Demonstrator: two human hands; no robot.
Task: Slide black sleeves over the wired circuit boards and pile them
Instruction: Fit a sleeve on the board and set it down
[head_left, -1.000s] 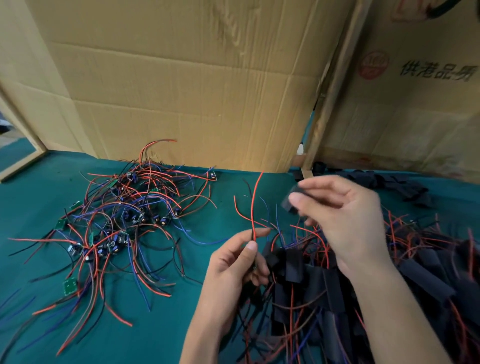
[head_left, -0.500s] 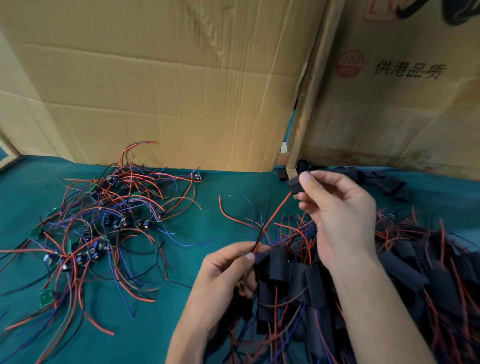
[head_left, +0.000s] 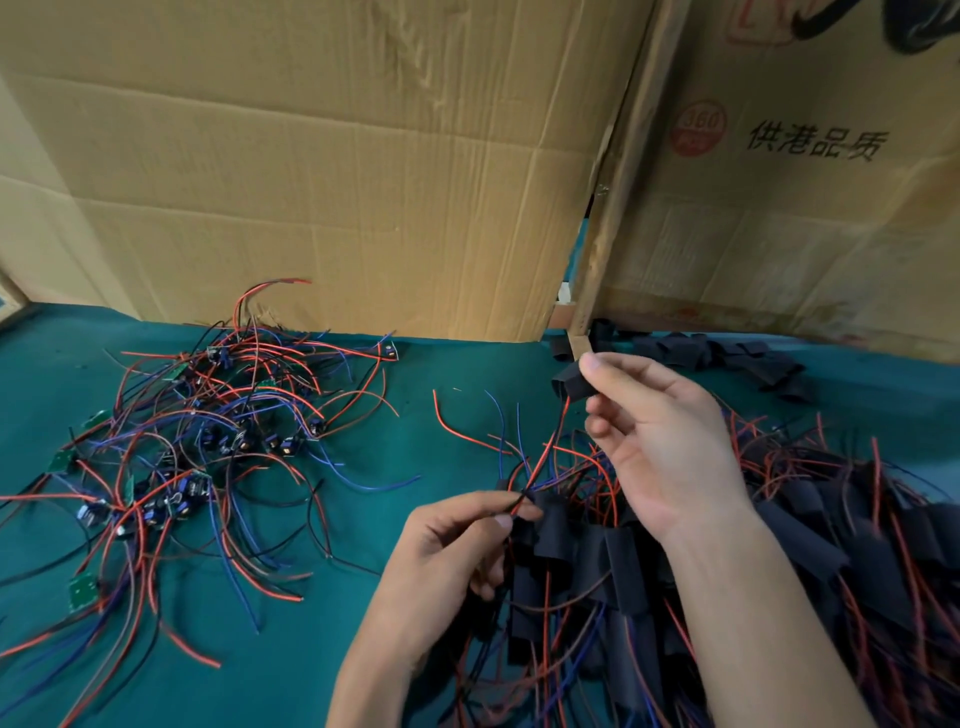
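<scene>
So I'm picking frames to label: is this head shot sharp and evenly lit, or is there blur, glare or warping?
Head view: light is soft and even, no glare, only faint shadows on the green cloth. Both hands, the right hand and left hand, and the black sleeve are slightly soft. The sleeved pile smears toward the right edge. Wide-angle bending tilts the cardboard boxes.

The pile of sleeved boards (head_left: 810, 561) runs off the right and bottom edges; the boards inside stay hidden.
</scene>
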